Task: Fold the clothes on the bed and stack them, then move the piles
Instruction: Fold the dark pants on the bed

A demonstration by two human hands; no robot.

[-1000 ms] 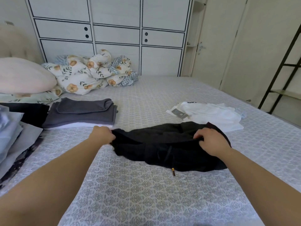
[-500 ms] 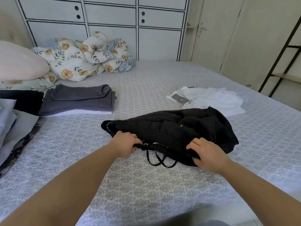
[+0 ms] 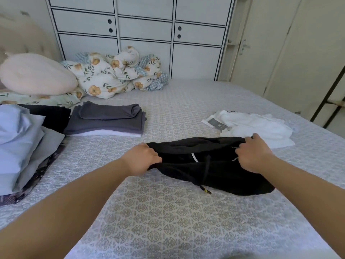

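Both the left hand and right hand clutch the black shorts on the bed, fingers curled into the cloth, mid-fold; they want flattening next, I reckon.

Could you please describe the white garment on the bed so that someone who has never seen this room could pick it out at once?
Start from the patterned bed and look to its right side, just beyond the black garment gripped by both hands. The white garment lies there unfolded and rumpled. Unlike the folded grey pile on the left, it is loose, white, and carries a dark tag.
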